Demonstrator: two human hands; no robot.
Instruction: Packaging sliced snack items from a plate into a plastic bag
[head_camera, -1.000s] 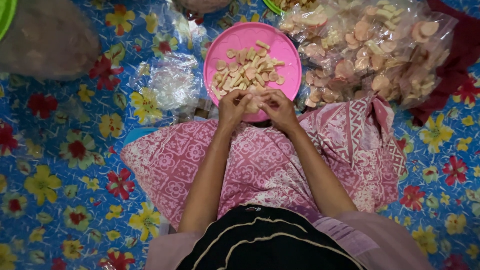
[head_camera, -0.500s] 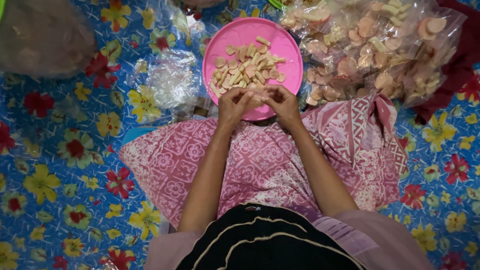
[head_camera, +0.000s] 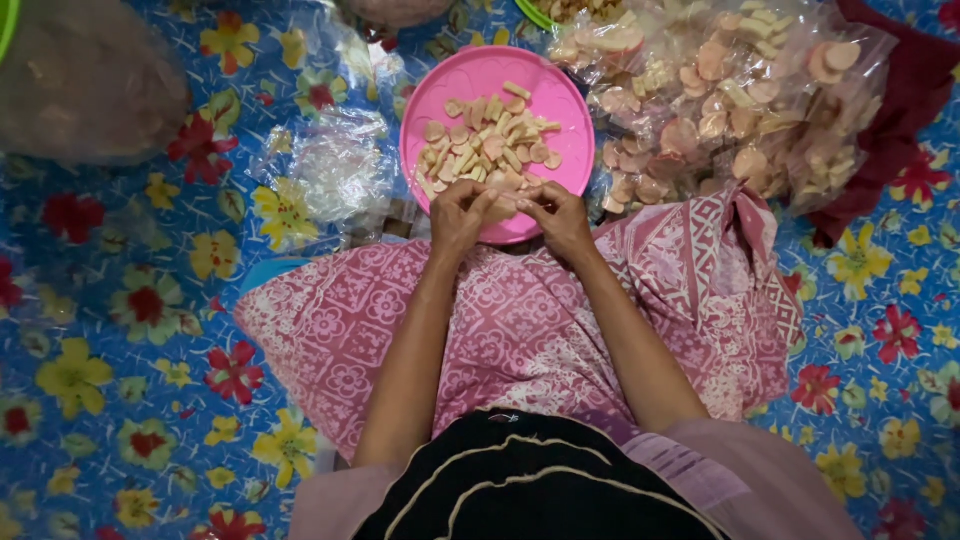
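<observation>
We sit on a blue flowered mat (head_camera: 110, 330), a pink patterned cloth (head_camera: 520, 330) spread over our lap, and both our hands meet at the 6 o'clock edge of a round pink plate (head_camera: 480, 70). Our left hand (head_camera: 458, 215) and right hand (head_camera: 556, 215) have their fingertips drawn together, pinched on a small pale piece (head_camera: 503, 205) held between them, likely brought in close so both thumbs can work on it. Whether it is one cracker or a little bag holding some, we cannot tell.

The plate lies just past our knees, at 12 o'clock from the hands, and carries a loose heap of raw crackers (head_camera: 485, 150), short sticks and round slices; we judge it sits there so each piece is within easy reach. At 2 o'clock a large clear bag (head_camera: 740, 100) bulges with the same crackers, touching the plate's right rim. At 10 o'clock lies a crumpled pile of small clear plastic bags (head_camera: 335, 170), near the left hand. Farther out at 10 o'clock rests a greyish filled sack (head_camera: 85, 80), well apart
</observation>
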